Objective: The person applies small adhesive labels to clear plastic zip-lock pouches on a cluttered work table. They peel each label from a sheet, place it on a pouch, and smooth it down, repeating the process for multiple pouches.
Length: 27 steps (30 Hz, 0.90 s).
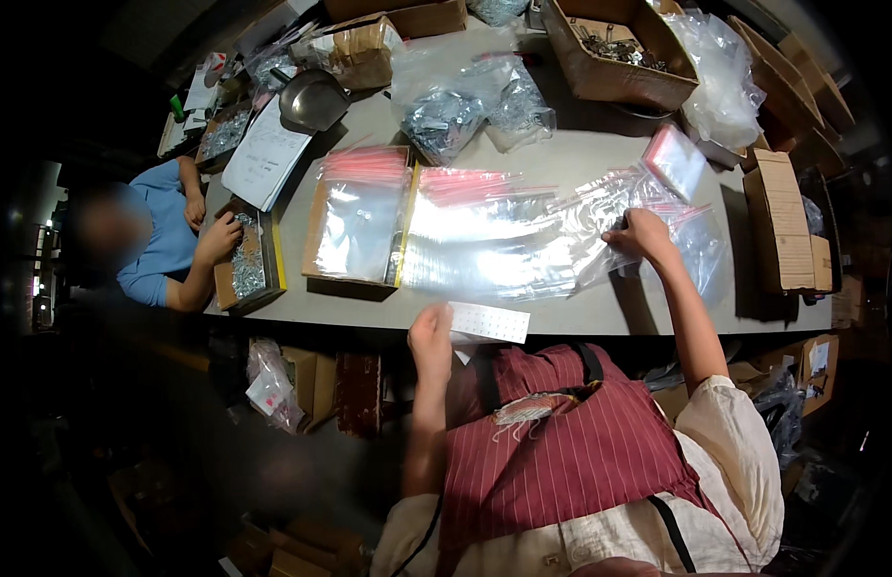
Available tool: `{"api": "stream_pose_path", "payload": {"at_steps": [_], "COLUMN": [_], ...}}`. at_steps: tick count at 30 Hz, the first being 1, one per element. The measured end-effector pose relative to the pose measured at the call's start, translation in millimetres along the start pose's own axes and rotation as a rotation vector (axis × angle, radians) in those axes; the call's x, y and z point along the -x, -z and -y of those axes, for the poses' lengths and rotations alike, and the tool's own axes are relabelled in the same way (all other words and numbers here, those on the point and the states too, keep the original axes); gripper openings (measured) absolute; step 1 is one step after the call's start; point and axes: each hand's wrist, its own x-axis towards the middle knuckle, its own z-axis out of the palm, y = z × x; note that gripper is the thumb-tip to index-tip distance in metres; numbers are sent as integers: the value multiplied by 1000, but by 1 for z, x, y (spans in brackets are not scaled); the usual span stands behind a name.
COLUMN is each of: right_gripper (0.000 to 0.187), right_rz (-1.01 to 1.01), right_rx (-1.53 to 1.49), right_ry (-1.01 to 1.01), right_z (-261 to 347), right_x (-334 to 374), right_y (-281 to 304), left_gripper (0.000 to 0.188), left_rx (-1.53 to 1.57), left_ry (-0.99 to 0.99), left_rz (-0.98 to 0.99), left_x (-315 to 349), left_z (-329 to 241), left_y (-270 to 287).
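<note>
Right now I see my left hand (430,337) pinched shut on a small white rectangular strip of dotted stickers (490,322), held just over the near edge of the grey tabletop (609,310), close to my striped red apron. My right hand (642,234) reaches out to the far right, fingers curled down onto a loose clear plastic zip bag with a red seal strip (614,207); it presses or grips the film, but I cannot tell which. That bag overlaps a wide spread of flat clear zip bags (484,231) lying in the middle of the table, just beside a shallow cardboard tray of more clear bags (357,223). Bare table shows only as a narrow band along the near edge and a patch behind the spread. To the right, a tall brown cardboard box (780,223) stands at the table's end. At the left end another person's hand (221,236) rests in a yellow-edged tray of small metal parts (246,262).
</note>
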Motion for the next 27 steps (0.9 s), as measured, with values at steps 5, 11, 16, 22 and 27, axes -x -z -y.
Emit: {"api": "stream_pose_path", "payload": {"at_steps": [5,11,16,22,27], "right_gripper": [36,43,53,41,25], "right_rz": [-456,-118,69,-577,-562], "right_rx": [192,-673,-768,-302,-165], "right_ry": [127,685,608,400,557], "right_z": [5,105,119,66,32], "right_x": [17,94,101,33,30], "right_y": [-31,-45,-70,-60,-75], "left_gripper": [21,22,22,20,20], "left_rx": [-2,-46,78,68,177], "left_ry": [-48,-139,-78,-81,-61], "left_rz": [-24,-97,-26,-57,77], "left_x": [1,3,4,8,9], "left_z": [-12,-22,-10,-11,-8], "left_y": [-14,-44,-49,-47,-53]}}
